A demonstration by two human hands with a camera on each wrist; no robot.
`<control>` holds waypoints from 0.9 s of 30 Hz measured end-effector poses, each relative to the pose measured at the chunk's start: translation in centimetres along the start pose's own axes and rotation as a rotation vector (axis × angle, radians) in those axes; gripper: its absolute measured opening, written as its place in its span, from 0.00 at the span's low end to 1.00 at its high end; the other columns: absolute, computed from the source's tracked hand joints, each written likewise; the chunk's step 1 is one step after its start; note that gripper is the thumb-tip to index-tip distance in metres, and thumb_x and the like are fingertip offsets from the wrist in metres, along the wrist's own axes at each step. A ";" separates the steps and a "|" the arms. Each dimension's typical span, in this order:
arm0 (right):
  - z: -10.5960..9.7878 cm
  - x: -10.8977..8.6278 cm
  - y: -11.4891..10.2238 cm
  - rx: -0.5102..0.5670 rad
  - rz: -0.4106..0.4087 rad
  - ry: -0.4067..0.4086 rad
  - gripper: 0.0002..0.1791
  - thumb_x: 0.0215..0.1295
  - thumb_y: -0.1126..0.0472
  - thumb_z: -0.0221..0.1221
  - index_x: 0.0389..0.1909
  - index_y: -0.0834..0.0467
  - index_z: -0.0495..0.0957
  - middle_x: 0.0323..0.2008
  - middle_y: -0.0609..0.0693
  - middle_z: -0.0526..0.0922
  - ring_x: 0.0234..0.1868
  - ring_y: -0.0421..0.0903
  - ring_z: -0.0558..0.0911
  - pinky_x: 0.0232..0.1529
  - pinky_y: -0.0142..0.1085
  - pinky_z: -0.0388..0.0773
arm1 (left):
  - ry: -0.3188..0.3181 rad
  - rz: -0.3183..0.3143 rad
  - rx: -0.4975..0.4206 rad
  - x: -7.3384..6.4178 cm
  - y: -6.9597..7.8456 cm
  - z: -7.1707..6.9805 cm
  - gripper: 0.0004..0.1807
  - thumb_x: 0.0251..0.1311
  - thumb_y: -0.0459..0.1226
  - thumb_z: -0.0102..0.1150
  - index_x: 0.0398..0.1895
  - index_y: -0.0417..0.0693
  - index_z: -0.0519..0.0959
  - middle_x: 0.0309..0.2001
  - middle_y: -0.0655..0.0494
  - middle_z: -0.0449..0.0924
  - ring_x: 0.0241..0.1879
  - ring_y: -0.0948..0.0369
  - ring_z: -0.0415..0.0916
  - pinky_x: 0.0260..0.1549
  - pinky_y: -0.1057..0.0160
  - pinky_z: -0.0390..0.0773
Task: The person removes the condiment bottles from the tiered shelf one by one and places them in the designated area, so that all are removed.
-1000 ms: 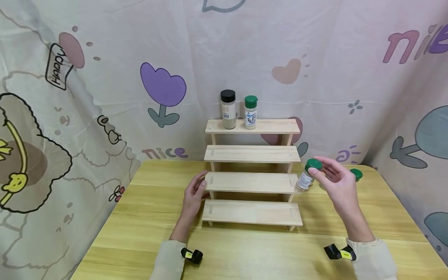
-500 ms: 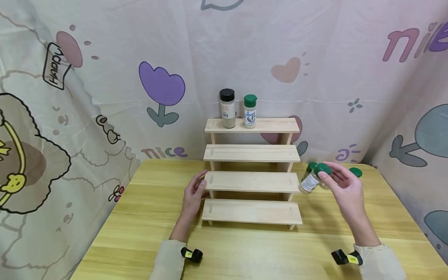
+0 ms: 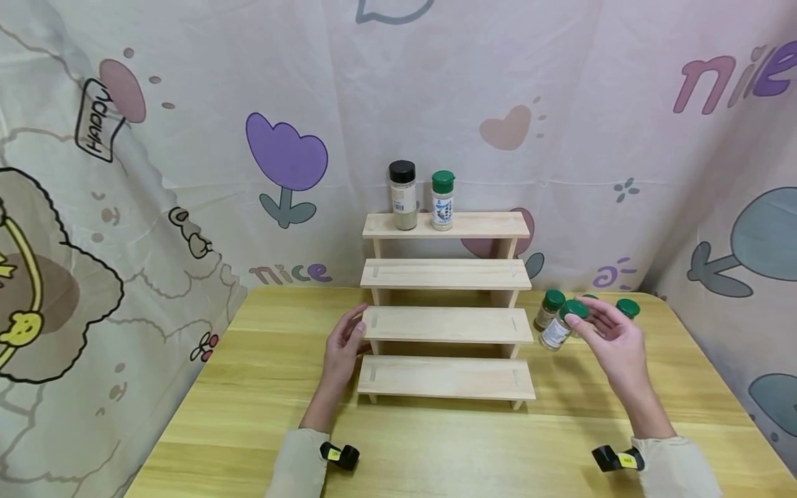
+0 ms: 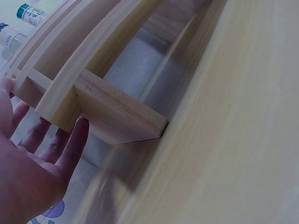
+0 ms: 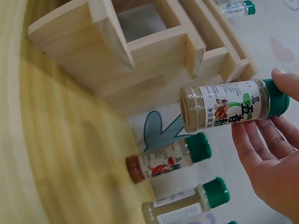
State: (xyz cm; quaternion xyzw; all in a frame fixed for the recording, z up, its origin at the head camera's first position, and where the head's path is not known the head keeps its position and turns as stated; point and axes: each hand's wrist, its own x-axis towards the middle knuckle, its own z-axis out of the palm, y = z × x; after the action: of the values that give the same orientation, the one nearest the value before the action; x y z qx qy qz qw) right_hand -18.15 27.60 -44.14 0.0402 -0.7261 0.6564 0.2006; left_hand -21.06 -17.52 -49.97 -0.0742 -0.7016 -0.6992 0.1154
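My right hand pinches the green cap of a spice jar to the right of the wooden tiered rack. This jar holds tan powder behind a white label and looks held off the table in the right wrist view. Close behind it in the head view stands another green-capped jar. At the rack's left side, my left hand rests against the ends of the middle shelves. Its fingers look fairly straight and touch the shelf end, with the thumb near the shelf edge.
A black-capped jar and a green-capped jar stand on the top tier. More green-capped jars stand at the table's back right, partly hidden by my right hand. A printed cloth hangs behind the table.
The right hand has moved right and slightly toward me with its jar, away from the rack's side, uncovering the jar behind. The left hand has stayed in place.
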 end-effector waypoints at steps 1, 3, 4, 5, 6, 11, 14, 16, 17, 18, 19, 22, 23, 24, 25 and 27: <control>0.0 0.0 0.3 -0.022 0.002 0.002 0.21 0.65 0.71 0.67 0.58 0.66 0.79 0.48 0.39 0.86 0.48 0.34 0.83 0.47 0.20 0.78 | 0.001 -0.001 -0.002 0.0 0.0 0.0 0.21 0.78 0.35 0.50 0.71 0.48 0.74 0.66 0.49 0.76 0.62 0.58 0.73 0.59 0.67 0.75; -0.1 0.1 0.8 -0.073 0.005 0.003 0.21 0.65 0.69 0.68 0.59 0.67 0.79 0.48 0.37 0.85 0.48 0.33 0.83 0.48 0.20 0.78 | 0.003 -0.001 -0.006 0.0 0.0 0.0 0.21 0.78 0.35 0.50 0.70 0.48 0.74 0.65 0.48 0.77 0.61 0.58 0.74 0.59 0.66 0.75; -0.1 0.1 1.1 -0.096 0.005 0.004 0.22 0.65 0.69 0.68 0.59 0.67 0.79 0.48 0.36 0.84 0.49 0.32 0.82 0.48 0.20 0.78 | 0.005 -0.002 -0.009 0.0 0.0 0.0 0.21 0.77 0.35 0.51 0.70 0.48 0.74 0.65 0.48 0.77 0.61 0.59 0.74 0.59 0.66 0.76; -0.1 0.1 1.4 -0.128 0.004 0.007 0.22 0.65 0.68 0.68 0.59 0.67 0.78 0.49 0.35 0.84 0.49 0.32 0.82 0.48 0.20 0.77 | 0.005 -0.002 -0.009 0.0 0.0 0.0 0.21 0.77 0.35 0.51 0.70 0.48 0.74 0.65 0.47 0.77 0.61 0.59 0.74 0.59 0.66 0.76; -0.1 0.1 1.7 -0.150 0.005 0.011 0.22 0.65 0.68 0.68 0.59 0.67 0.78 0.49 0.34 0.83 0.49 0.32 0.82 0.48 0.20 0.77 | 0.006 -0.003 -0.008 0.1 -0.1 0.0 0.21 0.77 0.35 0.51 0.70 0.49 0.74 0.64 0.47 0.77 0.61 0.59 0.75 0.59 0.66 0.76; -0.1 0.0 3.0 -0.188 0.004 0.012 0.23 0.65 0.68 0.69 0.59 0.70 0.77 0.48 0.34 0.82 0.48 0.31 0.82 0.48 0.21 0.78 | 0.011 -0.005 0.008 0.1 -0.2 0.0 0.21 0.77 0.35 0.51 0.71 0.47 0.74 0.65 0.46 0.77 0.61 0.60 0.74 0.59 0.66 0.75; -0.1 -0.1 3.6 -0.182 0.008 -0.006 0.23 0.65 0.69 0.68 0.59 0.71 0.76 0.48 0.34 0.82 0.48 0.31 0.81 0.48 0.21 0.78 | 0.009 0.005 0.013 0.1 -0.2 0.1 0.22 0.77 0.34 0.50 0.71 0.44 0.72 0.67 0.43 0.75 0.61 0.60 0.74 0.58 0.67 0.75; 0.0 -0.1 4.0 -0.180 0.013 -0.020 0.24 0.65 0.68 0.68 0.59 0.71 0.76 0.48 0.34 0.82 0.49 0.31 0.81 0.49 0.21 0.78 | 0.009 0.009 0.013 0.1 -0.2 0.1 0.22 0.77 0.34 0.50 0.71 0.43 0.72 0.67 0.42 0.75 0.61 0.60 0.74 0.58 0.67 0.75; 0.0 -0.1 4.2 -0.180 0.020 -0.028 0.24 0.65 0.67 0.68 0.59 0.71 0.76 0.49 0.34 0.82 0.50 0.31 0.81 0.49 0.21 0.78 | 0.008 0.011 0.013 0.1 -0.2 0.1 0.22 0.77 0.33 0.50 0.71 0.42 0.72 0.67 0.42 0.75 0.61 0.60 0.74 0.58 0.67 0.75; 0.0 -0.1 4.4 -0.179 0.027 -0.036 0.24 0.65 0.67 0.68 0.60 0.70 0.75 0.49 0.33 0.82 0.50 0.31 0.81 0.49 0.21 0.77 | 0.008 0.012 0.008 0.1 -0.2 0.1 0.22 0.77 0.33 0.50 0.71 0.43 0.72 0.66 0.42 0.75 0.61 0.60 0.74 0.58 0.67 0.75; 0.0 -0.2 4.5 -0.181 0.035 -0.041 0.25 0.66 0.66 0.69 0.60 0.71 0.75 0.50 0.33 0.82 0.51 0.30 0.80 0.50 0.21 0.77 | 0.008 0.012 0.005 0.1 -0.2 0.1 0.21 0.77 0.34 0.50 0.71 0.44 0.73 0.66 0.43 0.75 0.61 0.60 0.74 0.58 0.67 0.75; 0.1 -0.3 4.9 -0.192 0.060 -0.055 0.26 0.66 0.64 0.69 0.61 0.70 0.74 0.51 0.33 0.81 0.52 0.30 0.80 0.51 0.21 0.77 | 0.007 0.010 -0.003 0.1 -0.3 0.0 0.21 0.77 0.34 0.51 0.70 0.44 0.73 0.65 0.43 0.76 0.61 0.59 0.75 0.58 0.66 0.76; 0.0 -0.3 5.0 -0.194 0.067 -0.059 0.26 0.66 0.64 0.69 0.61 0.70 0.74 0.51 0.33 0.80 0.52 0.29 0.79 0.51 0.21 0.77 | 0.007 0.011 -0.004 0.1 -0.3 0.0 0.21 0.77 0.34 0.51 0.70 0.45 0.74 0.65 0.43 0.76 0.61 0.58 0.75 0.59 0.66 0.76; 0.1 -0.3 5.1 -0.190 0.076 -0.059 0.26 0.66 0.64 0.69 0.61 0.70 0.74 0.51 0.33 0.80 0.52 0.29 0.79 0.51 0.21 0.77 | 0.007 0.010 -0.003 0.1 -0.3 0.0 0.21 0.77 0.34 0.51 0.70 0.45 0.74 0.65 0.43 0.76 0.61 0.58 0.75 0.59 0.66 0.76; 0.1 -0.3 5.1 -0.189 0.081 -0.062 0.27 0.66 0.64 0.69 0.62 0.70 0.74 0.52 0.33 0.80 0.52 0.29 0.79 0.51 0.21 0.77 | 0.008 0.011 -0.002 0.1 -0.3 0.0 0.21 0.77 0.34 0.51 0.70 0.45 0.74 0.65 0.43 0.76 0.61 0.58 0.75 0.59 0.66 0.76; 0.1 -0.3 5.2 -0.185 0.083 -0.071 0.27 0.66 0.64 0.69 0.62 0.70 0.74 0.52 0.34 0.80 0.53 0.30 0.79 0.51 0.21 0.77 | 0.009 0.014 0.004 0.2 -0.3 0.0 0.21 0.77 0.34 0.51 0.70 0.44 0.74 0.65 0.42 0.76 0.61 0.58 0.74 0.59 0.67 0.76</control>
State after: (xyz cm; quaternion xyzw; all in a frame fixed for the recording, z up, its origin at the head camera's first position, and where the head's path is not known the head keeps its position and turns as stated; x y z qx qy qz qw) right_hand -19.58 28.13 -49.12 0.0146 -0.7912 0.5926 0.1503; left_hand -21.30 -17.52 -50.23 -0.0757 -0.7020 -0.6972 0.1240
